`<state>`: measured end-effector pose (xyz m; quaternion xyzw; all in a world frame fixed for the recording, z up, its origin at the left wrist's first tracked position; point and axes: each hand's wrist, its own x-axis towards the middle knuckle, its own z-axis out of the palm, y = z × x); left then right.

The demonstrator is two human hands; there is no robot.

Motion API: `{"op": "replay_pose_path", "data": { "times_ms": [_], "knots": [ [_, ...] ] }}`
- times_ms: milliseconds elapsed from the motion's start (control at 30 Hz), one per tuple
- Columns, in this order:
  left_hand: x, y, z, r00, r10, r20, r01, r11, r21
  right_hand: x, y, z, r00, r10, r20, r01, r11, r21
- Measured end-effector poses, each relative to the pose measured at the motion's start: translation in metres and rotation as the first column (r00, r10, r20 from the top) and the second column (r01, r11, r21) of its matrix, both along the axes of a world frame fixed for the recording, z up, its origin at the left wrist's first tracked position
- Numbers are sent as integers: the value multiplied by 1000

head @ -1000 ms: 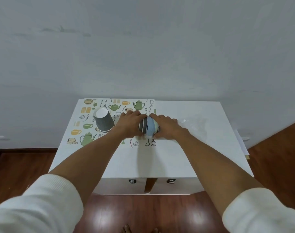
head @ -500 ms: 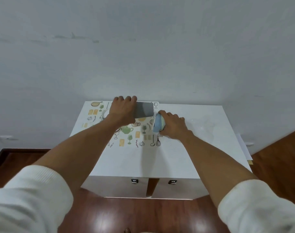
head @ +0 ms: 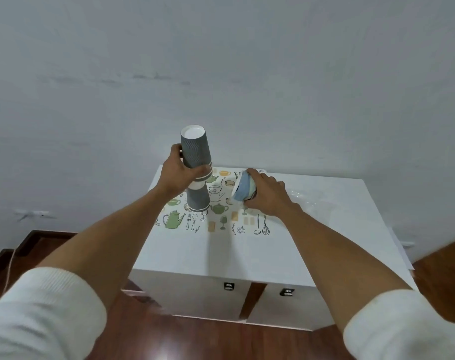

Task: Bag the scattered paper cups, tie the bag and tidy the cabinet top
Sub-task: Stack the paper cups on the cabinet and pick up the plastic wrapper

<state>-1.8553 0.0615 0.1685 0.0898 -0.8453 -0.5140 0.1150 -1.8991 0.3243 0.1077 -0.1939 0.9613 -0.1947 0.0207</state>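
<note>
My left hand (head: 178, 172) grips a stack of grey wavy-patterned paper cups (head: 196, 152), upside down with the white base on top, raised above the cabinet. Right below it another grey cup (head: 197, 200) stands upside down on the printed mat (head: 216, 222); the stack's rim meets its base. My right hand (head: 266, 194) holds a light blue and pale green paper cup (head: 243, 189) tilted on its side just above the mat. A clear plastic bag (head: 309, 200) lies flat on the white cabinet top (head: 325, 242) to the right of my right hand.
The mat with kitchen drawings covers the left half of the cabinet top. A white wall rises directly behind the cabinet. Two drawers with metal handles (head: 229, 286) face me. Wooden floor (head: 169, 339) lies below; a paper sheet (head: 400, 249) sticks out at the right side.
My left hand lifted the grey cups from a sideways hold near the mat and turned them upright, upside down, over the standing grey cup. My right hand kept the blue cup and stayed near the mat.
</note>
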Motion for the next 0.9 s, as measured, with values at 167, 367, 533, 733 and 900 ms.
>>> {"op": "replay_pose_path", "data": {
  "times_ms": [167,367,533,733,900],
  "knots": [
    [3,-16,-17,997,-63,43,62,998,16,6,-21,-4,998,-56,7,56,998,10],
    [1,-32,-49,984,-132,121,131,991,15,17,-43,-17,993,-107,43,106,994,25],
    [1,-37,-73,963,-164,214,169,986,-6,23,-50,-27,988,-131,82,128,991,39],
    [2,-39,-85,953,-178,244,184,983,0,28,-56,-31,988,-129,84,124,991,59],
    [28,-37,-87,982,16,-190,-81,937,-341,31,-59,-38,981,-107,160,98,993,59]
  ]
}}
